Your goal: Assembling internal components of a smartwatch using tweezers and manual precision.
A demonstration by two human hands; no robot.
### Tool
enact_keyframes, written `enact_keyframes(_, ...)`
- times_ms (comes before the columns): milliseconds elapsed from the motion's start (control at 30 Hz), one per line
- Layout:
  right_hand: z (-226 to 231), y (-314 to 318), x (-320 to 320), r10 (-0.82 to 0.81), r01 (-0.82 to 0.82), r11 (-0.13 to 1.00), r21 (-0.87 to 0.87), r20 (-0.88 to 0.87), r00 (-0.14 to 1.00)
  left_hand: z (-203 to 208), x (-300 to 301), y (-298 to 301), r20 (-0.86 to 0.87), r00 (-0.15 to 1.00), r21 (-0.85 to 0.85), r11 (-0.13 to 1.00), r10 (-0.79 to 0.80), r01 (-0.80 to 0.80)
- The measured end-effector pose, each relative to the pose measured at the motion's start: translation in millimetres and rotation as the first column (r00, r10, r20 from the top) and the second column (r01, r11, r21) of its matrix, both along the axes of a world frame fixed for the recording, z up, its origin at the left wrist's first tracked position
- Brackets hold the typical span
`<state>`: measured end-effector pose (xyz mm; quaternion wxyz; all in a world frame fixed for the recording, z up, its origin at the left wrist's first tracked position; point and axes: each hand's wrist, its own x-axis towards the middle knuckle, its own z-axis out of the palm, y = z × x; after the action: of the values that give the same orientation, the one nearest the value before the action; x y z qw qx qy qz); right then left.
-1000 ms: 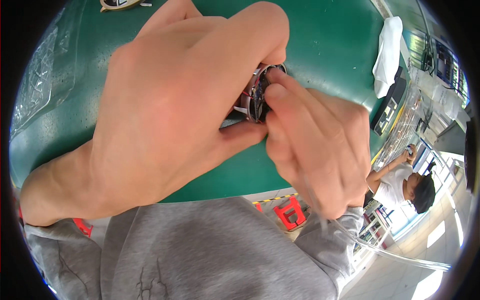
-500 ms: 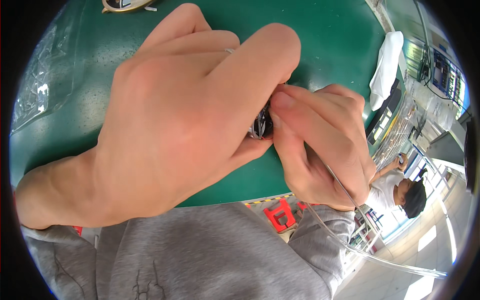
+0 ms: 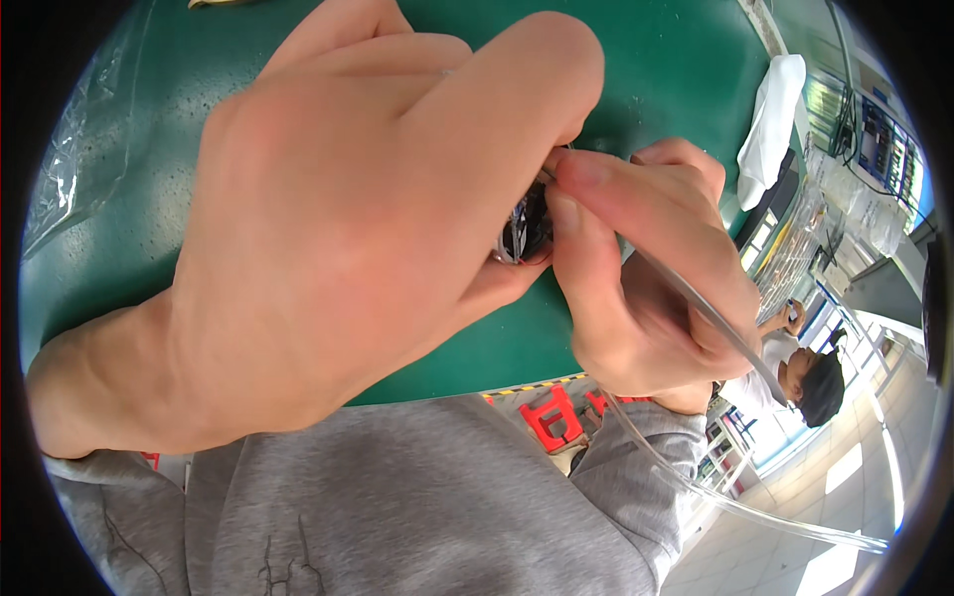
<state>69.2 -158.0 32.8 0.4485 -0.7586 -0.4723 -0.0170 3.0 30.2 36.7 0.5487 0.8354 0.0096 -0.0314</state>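
The person's left hand (image 3: 328, 228) is above a flat green tabletop (image 3: 676, 60), with the right hand (image 3: 656, 278) just to its right. Between them is a small dark component with shiny edges (image 3: 534, 221). A thin grey rod-like tool (image 3: 711, 314) runs from the right fingertips back across that hand. A clear plastic bag (image 3: 75, 179) lies far left; a long white cloth-like bundle (image 3: 772, 129), right.
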Motion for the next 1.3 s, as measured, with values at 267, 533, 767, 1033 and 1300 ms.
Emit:
enact_keyframes(267,-2.4,0.0,2.8,0.018,-0.014,0.999,0.045,-0.083,0.996,-6.7,3.7,9.4,0.182,0.976,-0.117,0.983,-0.115,0.138)
enact_keyframes(533,10.9,-2.1,5.9,-0.043,0.051,0.999,0.005,-0.468,0.883,9.7,3.0,2.7,-0.003,0.999,0.119,0.992,-0.038,0.038)
enact_keyframes(767,-5.4,-26.2,48.4,0.184,-0.137,0.980,0.144,-0.402,0.897,5.5,16.2,-7.4,0.008,0.995,0.128,0.987,-0.096,0.094)
enact_keyframes(1033,-0.5,-39.9,62.4,0.280,-0.285,0.958,0.004,-0.198,0.939,3.1,20.5,-9.8,0.071,0.978,0.235,0.956,-0.196,0.175)
enact_keyframes(1300,-6.0,-36.3,52.9,0.228,-0.227,0.972,0.059,-0.003,0.974,5.5,20.4,-8.3,0.124,0.963,0.318,0.929,-0.239,0.190)
